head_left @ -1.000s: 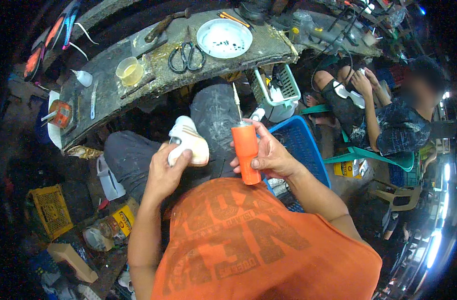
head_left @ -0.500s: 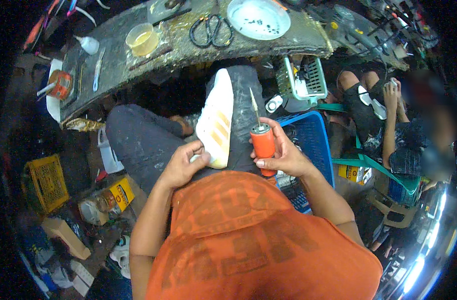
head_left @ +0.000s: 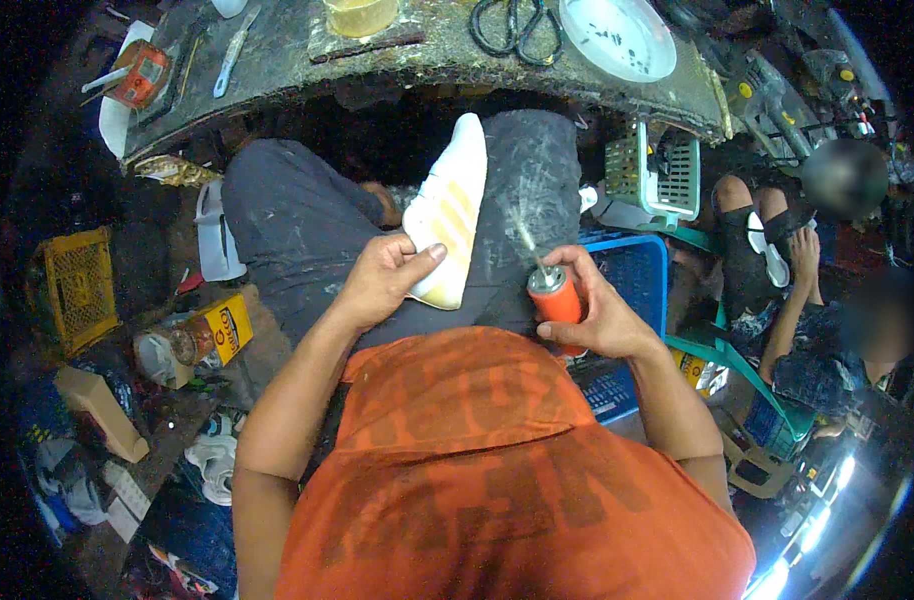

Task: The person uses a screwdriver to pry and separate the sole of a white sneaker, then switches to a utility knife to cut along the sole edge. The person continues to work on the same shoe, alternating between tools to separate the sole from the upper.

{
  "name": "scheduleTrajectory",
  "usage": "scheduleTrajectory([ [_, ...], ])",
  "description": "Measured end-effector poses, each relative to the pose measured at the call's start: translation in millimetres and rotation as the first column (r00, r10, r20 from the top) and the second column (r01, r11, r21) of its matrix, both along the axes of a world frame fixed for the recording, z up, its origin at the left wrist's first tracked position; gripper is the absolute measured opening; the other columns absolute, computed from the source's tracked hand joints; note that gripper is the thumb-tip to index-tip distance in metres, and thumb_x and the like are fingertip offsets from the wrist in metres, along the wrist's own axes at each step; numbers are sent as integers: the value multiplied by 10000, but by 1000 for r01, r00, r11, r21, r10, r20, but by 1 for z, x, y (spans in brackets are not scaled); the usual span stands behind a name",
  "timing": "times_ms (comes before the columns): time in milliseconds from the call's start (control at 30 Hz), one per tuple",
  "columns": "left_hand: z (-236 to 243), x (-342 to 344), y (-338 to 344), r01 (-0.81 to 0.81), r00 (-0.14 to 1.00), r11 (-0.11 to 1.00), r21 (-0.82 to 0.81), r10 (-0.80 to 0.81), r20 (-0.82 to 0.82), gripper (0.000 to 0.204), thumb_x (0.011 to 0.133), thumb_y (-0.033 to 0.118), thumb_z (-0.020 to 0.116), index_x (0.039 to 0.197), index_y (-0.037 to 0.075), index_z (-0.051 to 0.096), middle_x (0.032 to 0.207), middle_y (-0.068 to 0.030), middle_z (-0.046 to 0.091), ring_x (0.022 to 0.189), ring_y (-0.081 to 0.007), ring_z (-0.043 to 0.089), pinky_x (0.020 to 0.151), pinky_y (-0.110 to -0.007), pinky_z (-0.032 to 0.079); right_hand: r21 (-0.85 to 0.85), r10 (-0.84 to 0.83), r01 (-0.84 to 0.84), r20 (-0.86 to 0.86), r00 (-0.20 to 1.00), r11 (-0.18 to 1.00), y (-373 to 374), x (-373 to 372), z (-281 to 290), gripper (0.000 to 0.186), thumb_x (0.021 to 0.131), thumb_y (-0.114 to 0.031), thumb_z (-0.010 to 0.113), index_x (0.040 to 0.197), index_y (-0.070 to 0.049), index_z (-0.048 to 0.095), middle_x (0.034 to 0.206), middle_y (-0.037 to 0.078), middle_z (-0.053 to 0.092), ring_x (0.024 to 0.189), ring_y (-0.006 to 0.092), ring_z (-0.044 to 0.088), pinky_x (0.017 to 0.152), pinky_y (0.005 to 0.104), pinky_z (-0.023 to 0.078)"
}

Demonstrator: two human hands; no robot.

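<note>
My left hand (head_left: 387,278) grips the heel end of a white shoe (head_left: 445,215) with pale orange stripes, thumb laid over its side. The shoe rests on my lap, its toe pointing away from me. In my right hand (head_left: 597,308) is an orange handheld rotary tool (head_left: 557,300), a short cylinder with a grey metal top. A thin bit (head_left: 527,240) rises from that top, its far end blurred pale. The tool is held over my right thigh, to the right of the shoe and apart from it.
Ahead stands a worn workbench (head_left: 432,65) bearing scissors (head_left: 517,35), a white basin (head_left: 617,40), a yellowish tub (head_left: 360,15) and a blue-handled tool (head_left: 232,60). A blue crate (head_left: 637,265) and a green basket (head_left: 682,180) are at my right. Another person (head_left: 807,320) sits farther right.
My view has shifted, so the bench sits higher and farther right. The shoe has turned slightly clockwise. The bit's tip has become a pale blur, and the tool remains in my right hand.
</note>
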State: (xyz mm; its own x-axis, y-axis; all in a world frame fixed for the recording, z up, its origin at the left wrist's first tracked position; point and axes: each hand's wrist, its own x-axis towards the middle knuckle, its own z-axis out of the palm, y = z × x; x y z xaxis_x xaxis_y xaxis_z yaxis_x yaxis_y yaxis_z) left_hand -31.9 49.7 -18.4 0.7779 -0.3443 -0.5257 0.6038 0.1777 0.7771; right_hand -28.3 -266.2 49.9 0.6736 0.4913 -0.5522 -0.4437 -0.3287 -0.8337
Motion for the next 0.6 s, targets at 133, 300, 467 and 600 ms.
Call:
scheduleTrajectory([
  [133,1,11,5,115,991,993,-7,-115,-69,468,1056,484,633,973,40,755,793,-11,731,593,-72,614,527,-254,454,-388,256,-127,303,918,913,11,8,6,502,867,-292,863,1197,-89,544,1037,144,702,997,215,697,844,394,538],
  [300,-9,12,-3,101,995,993,56,-101,-12,459,1066,441,629,1058,1,759,912,-47,767,739,-104,689,678,-285,548,-569,406,-190,280,870,800,29,12,12,333,851,-270,744,1057,-24,657,821,243,704,841,461,716,770,528,560],
  [467,-12,11,-4,111,994,992,60,-111,-6,451,1069,416,633,1094,-17,756,951,-55,774,789,-116,702,739,-301,565,-646,446,-171,288,848,744,45,17,5,327,849,-280,719,1010,3,690,853,282,721,848,479,718,802,560,566],
  [600,-7,9,-9,80,996,994,74,-83,41,452,1080,396,627,1010,-28,768,879,-39,758,747,-80,658,681,-281,537,-666,476,-195,270,837,720,47,20,5,324,853,-279,705,986,16,682,834,298,715,825,491,716,797,574,569],
])
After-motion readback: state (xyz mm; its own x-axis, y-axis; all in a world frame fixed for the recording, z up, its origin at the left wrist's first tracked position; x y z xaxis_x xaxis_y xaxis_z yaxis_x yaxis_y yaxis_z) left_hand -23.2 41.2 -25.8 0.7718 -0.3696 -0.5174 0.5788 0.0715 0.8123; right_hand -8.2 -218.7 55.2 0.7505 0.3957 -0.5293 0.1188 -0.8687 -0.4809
